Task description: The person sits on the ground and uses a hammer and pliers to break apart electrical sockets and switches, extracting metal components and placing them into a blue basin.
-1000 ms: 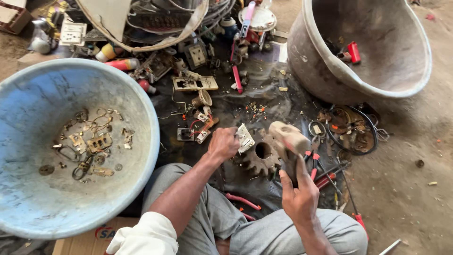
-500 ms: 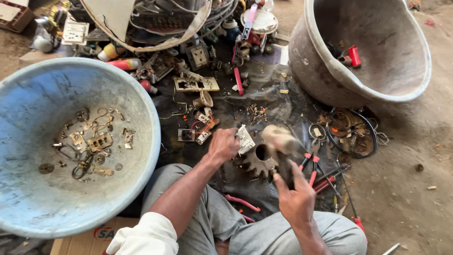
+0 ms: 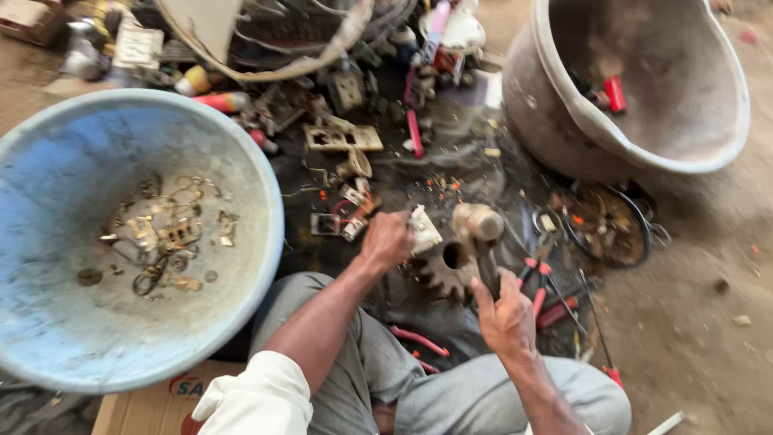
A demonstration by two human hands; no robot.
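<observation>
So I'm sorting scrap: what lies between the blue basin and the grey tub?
In the head view, between blue basin and grey tub: switch plates, a toothed gear, small scrap.

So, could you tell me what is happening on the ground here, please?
A seated person is breaking up scrap. The right hand grips a hammer above a large toothed gear, while the left hand steadies a small pale part on it. A blue basin beside them holds small brass-coloured bits.
</observation>
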